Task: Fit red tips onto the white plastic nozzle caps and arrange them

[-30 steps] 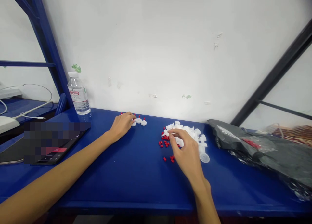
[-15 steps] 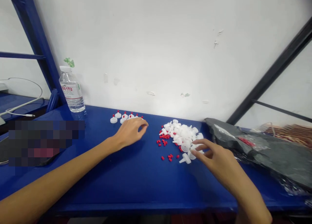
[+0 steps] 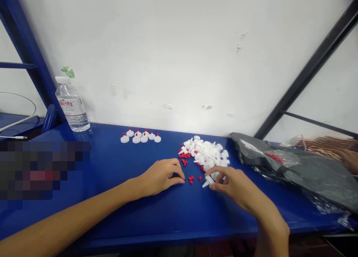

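My right hand (image 3: 231, 182) pinches a white nozzle cap (image 3: 208, 181) between thumb and fingers, its narrow spout pointing left and down. Just behind it lies a pile of loose white nozzle caps (image 3: 208, 150). Small red tips (image 3: 184, 156) are scattered along the pile's left side. My left hand (image 3: 163, 176) rests low over the table, thumb and fingers curved and apart, beside a few red tips (image 3: 191, 179); nothing shows in it. Near the wall, several white caps with red tips fitted (image 3: 144, 138) stand upright in two rough rows.
A water bottle (image 3: 73, 107) stands at the left by the wall. A blurred-out dark object (image 3: 36, 171) lies in front of it. Grey plastic bags (image 3: 296, 171) cover the right side of the blue table (image 3: 134, 223). Another person's hand (image 3: 349, 160) shows at the far right.
My left hand has left the upright caps and come right and nearer, beside the red tips. My right hand has moved from the pile onto a loose nozzle cap and closed on it.
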### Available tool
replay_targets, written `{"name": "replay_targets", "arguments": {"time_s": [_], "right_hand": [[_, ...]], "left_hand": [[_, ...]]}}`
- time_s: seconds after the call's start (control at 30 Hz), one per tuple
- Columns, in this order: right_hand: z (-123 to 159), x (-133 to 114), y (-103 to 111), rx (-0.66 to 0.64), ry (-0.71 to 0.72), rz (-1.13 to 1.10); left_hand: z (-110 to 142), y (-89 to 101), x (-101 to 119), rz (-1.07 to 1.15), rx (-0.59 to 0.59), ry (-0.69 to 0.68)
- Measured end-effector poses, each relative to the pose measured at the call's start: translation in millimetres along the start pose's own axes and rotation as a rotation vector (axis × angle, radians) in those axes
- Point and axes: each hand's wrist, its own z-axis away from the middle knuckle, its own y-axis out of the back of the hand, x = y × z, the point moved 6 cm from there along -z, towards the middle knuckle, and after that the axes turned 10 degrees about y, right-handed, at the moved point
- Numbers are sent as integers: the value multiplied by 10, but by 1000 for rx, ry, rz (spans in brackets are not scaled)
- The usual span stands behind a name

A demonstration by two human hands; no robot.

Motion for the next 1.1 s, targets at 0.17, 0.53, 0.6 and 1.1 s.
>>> {"name": "replay_targets", "arguments": {"time_s": [0.17,0.53,0.6,1.1], "right_hand": [[-8,-61,65,75,-15,30],[-185,-492,-16,282,189,-324],[-224,-537,-74,278,219,-352],[-306,-626,-133,328,324,-384]], "left_hand": [[-23,75,-105,239,57,194],[-33,161,-248,580,143,329],[-34,165,-229,600,136,301],[0,224,-152,606,155,318]]}}
